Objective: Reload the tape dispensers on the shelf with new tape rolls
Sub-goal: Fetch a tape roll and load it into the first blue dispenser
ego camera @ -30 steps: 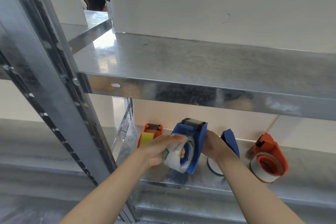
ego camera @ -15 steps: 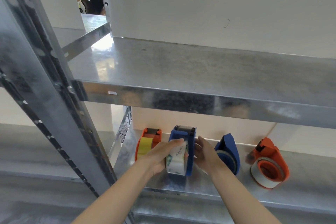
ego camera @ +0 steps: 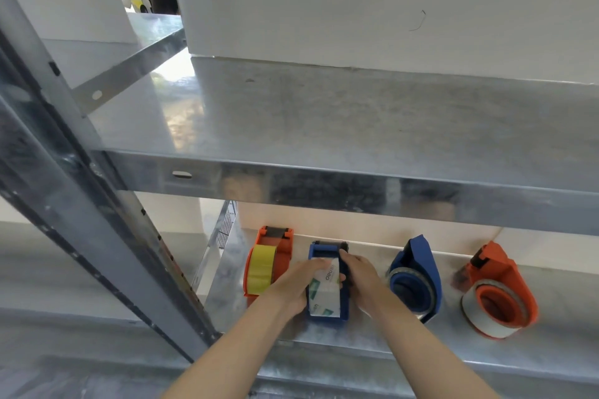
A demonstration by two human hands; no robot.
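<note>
lower shelf, both forearms reaching in from below, blue dispenser upright second from left on it, left hand wrapped over tape roll seated inside, right hand clasping dispenser's right side

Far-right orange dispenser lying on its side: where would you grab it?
Probably the narrow neck of the orange dispenser just behind its black cutter, reaching in from the lower shelf's open front. It lies flat with the roll core up, leaving the neck's edges free to pinch; the upper shelf overhangs it.
</note>
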